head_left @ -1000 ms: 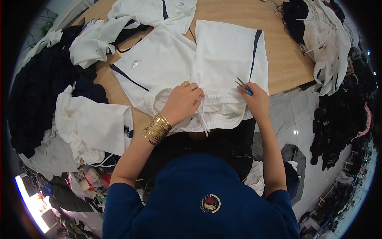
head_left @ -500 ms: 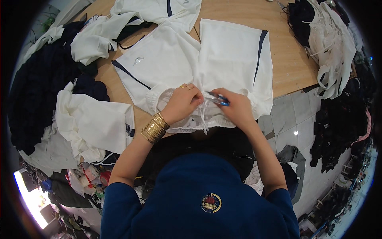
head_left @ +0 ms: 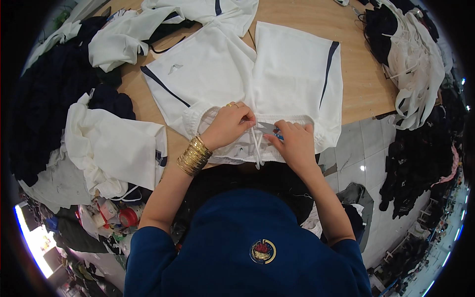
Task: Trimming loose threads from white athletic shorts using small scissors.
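White shorts [head_left: 277, 69] with dark side stripes lie flat on the wooden table [head_left: 363, 84], waistband toward me. My left hand [head_left: 228, 126], with gold bangles on the wrist, pinches the waistband at the middle where the white drawstring [head_left: 258, 148] hangs down. My right hand [head_left: 293, 143] rests on the waistband just right of the drawstring and holds a small blue-handled tool [head_left: 277, 133], partly hidden by the fingers.
More white garments [head_left: 118, 148] are heaped at the left and at the top [head_left: 148, 29]. Dark clothes [head_left: 44, 99] pile up far left. A mound of black and white garments [head_left: 410, 64] lies at the right. Tape rolls [head_left: 129, 216] sit lower left.
My right hand has moved left from the shorts' right side to the waistband centre, carrying the tool. My left hand stayed on the waistband.
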Demonstrator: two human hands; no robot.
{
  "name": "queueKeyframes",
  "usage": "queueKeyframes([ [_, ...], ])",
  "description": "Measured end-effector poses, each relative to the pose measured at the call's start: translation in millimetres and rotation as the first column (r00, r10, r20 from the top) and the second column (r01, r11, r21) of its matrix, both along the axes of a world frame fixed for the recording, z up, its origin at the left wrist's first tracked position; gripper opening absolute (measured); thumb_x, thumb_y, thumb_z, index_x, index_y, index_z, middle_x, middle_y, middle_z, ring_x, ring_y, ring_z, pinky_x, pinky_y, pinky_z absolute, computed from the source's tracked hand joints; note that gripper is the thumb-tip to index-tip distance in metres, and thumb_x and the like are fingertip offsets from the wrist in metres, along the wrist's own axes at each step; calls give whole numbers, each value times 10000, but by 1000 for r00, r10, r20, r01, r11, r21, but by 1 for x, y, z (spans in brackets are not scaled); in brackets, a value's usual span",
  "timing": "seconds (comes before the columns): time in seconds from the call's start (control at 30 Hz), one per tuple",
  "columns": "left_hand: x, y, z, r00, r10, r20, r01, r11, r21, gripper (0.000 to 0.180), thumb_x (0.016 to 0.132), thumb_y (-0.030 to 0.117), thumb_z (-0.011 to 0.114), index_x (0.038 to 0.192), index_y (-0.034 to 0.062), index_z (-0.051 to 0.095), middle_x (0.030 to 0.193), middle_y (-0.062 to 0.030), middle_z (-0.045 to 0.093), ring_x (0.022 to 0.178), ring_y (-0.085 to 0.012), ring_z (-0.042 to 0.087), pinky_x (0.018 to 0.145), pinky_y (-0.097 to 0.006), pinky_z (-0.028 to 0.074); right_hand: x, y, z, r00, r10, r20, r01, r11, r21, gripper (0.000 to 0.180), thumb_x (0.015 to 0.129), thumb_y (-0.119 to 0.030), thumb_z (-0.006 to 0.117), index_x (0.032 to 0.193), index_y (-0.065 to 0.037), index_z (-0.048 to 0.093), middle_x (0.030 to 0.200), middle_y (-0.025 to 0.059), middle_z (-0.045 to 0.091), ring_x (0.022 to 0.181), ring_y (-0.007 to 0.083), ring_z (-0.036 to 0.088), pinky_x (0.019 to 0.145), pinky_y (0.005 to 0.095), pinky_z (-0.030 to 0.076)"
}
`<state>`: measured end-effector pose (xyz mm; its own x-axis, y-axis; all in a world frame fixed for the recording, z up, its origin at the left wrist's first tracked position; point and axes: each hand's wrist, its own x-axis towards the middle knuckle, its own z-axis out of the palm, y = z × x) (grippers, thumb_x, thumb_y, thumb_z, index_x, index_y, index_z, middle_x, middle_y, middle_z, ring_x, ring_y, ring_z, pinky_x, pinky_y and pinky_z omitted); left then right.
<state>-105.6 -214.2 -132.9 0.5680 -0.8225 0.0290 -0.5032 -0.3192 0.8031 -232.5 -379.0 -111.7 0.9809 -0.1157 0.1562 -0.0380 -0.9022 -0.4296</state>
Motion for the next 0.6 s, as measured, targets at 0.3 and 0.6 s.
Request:
queueKeyframes([
  [0.3, 1, 0, 1, 998, -14, -63, 14, 1000, -4, 101, 802, 92, 630, 828, 6, 584, 830, -99, 574, 782, -225, 563, 712, -311, 452, 1, 2, -2, 997, -5, -81, -18, 961, -277, 272, 805, -372, 621, 783, -106, 572, 666, 25, 575, 681, 189, 549, 729, 376, 325],
  [0.6, 1, 0, 0, 999, -14, -50, 14, 1000, -8, 99, 799, 93, 632, 829, 10, 586, 827, -92, 570, 773, -222, 559, 703, -311, 452, -1, 2, -2, 997, -9, -75, -12, 959, -285, 268, 810, -367, 616, 780, -105, 570, 659, 25, 569, 674, 193, 548, 734, 380, 327],
])
